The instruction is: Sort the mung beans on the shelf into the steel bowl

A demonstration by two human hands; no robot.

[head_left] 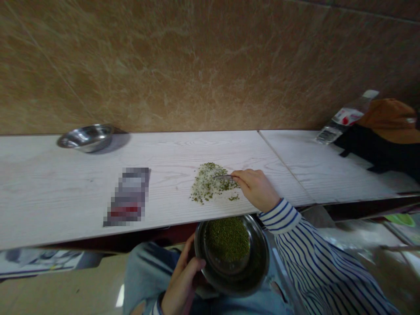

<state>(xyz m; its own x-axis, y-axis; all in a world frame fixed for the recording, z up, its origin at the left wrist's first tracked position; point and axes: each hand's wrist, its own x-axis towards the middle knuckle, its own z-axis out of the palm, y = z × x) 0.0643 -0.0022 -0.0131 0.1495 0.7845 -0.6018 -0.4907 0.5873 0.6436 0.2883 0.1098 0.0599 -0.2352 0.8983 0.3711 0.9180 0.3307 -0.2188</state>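
Observation:
My left hand (187,273) grips the rim of a steel bowl (259,262), held at my lap just below the counter's front edge. Green mung beans (229,238) lie in that bowl. On the counter is a loose heap (208,181) of green beans mixed with white grains that look like rice. My right hand (254,186) pinches a thin metal utensil (223,177), probably a spoon, whose far end rests at the heap; its tip is hard to make out.
A second steel bowl (88,139) stands at the back left of the white counter (164,153). A blurred-out dark flat object (127,197) lies left of the heap. At the right are a plastic bottle (344,118), a brown cap (390,120) and dark cloth (383,151). The wall rises behind.

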